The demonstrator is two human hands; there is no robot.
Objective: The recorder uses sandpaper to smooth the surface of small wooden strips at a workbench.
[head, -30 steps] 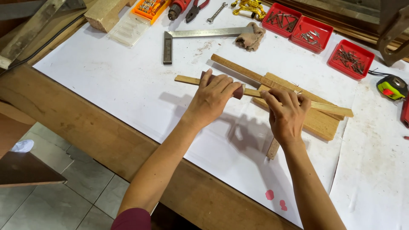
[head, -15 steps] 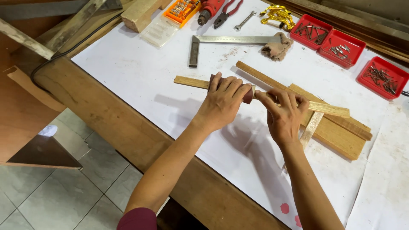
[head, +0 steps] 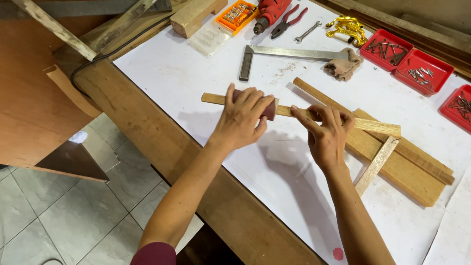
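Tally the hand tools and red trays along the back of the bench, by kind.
Red trays: 3
Steel square: 1
Pliers: 1
Wrench: 1
Red drill: 1
Total: 7

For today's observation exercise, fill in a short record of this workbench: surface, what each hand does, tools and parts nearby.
Surface: white sheet on a wooden bench
Left hand: presses a dark red block onto a thin strip
Right hand: steadies the strip
Under the strip: plank
Tools: square, drill, pliers
Parts: red trays of nails
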